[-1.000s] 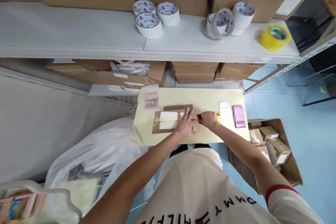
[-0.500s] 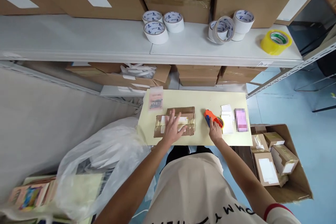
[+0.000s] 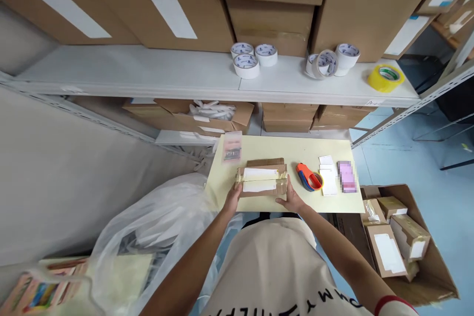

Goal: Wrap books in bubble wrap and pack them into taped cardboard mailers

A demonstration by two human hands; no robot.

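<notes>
A flat brown cardboard parcel (image 3: pixel 262 179) with white labels and clear tape lies on a small pale yellow table (image 3: pixel 281 148). My left hand (image 3: pixel 234 197) grips the parcel's near left corner. My right hand (image 3: pixel 292 199) grips its near right corner. An orange and blue tape dispenser (image 3: pixel 308 177) lies on the table just right of the parcel, with no hand on it.
White label sheets (image 3: pixel 328 177) and a pink item (image 3: pixel 346 177) lie at the table's right. A small pink packet (image 3: pixel 231 147) sits at the back left. Tape rolls (image 3: pixel 247 57) stand on the shelf (image 3: pixel 148 69). An open carton of parcels (image 3: pixel 400 237) is at right, a plastic bag (image 3: pixel 148 237) at left.
My right hand let go of the tape dispenser and moved left to the parcel's right end. My left hand slid off the parcel's top to its left corner.
</notes>
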